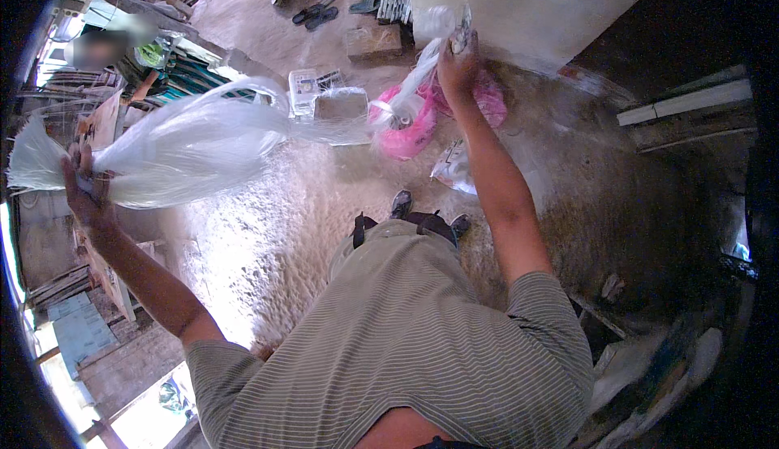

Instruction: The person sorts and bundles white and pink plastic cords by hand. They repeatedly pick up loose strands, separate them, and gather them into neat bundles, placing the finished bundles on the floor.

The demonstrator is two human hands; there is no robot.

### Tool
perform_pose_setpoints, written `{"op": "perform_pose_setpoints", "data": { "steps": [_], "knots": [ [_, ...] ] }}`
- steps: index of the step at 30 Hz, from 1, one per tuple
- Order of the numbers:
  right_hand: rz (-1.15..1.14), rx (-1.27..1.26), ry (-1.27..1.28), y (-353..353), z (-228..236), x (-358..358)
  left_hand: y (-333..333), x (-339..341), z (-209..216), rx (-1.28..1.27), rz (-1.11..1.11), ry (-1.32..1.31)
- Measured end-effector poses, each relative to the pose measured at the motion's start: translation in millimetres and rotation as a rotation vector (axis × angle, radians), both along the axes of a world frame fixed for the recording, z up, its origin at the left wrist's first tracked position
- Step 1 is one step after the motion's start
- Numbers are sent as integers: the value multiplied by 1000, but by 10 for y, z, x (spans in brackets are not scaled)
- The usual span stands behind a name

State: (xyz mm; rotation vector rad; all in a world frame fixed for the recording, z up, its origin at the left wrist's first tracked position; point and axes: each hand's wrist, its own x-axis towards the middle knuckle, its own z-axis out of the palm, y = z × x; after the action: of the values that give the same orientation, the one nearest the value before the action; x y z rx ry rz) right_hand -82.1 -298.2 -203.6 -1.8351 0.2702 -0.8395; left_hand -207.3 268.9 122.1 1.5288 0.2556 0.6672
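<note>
Pink bag (412, 142), landmark: mouth partly covered by white strands (423, 71); contents not made out.
Right hand (459, 63), beyond pink bag: gripped portion of strands concealed.
White packet (453, 165), on near side of pink bag: print too small to be read; right end masked by forearm (505, 185).
Person (105, 48), far left of pink bag: head blurred.
White panel (527, 6), beyond pink bag: cut off by upper edge.

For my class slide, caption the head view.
Left hand holds a bundle of pale strands; right hand holds whitish material.
</note>
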Motion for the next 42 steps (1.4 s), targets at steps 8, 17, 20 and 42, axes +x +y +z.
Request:
{"op": "perform_pose_setpoints", "data": {
  "steps": [8, 17, 20, 42],
  "knots": [
    [144, -419, 411, -404, -948, 471, 514, -64, 488, 811, -148, -264],
    [538, -216, 491, 77, -702, -98, 1300, -194, 1233, 915, -116, -261],
    [723, -337, 487, 391, -554, -362, 563, -83, 1161, 1008, -45, -286],
    [993, -334, 606, 1105, 227, -1583, -582, -382, 819, 206, 95, -360]
  ]
}}
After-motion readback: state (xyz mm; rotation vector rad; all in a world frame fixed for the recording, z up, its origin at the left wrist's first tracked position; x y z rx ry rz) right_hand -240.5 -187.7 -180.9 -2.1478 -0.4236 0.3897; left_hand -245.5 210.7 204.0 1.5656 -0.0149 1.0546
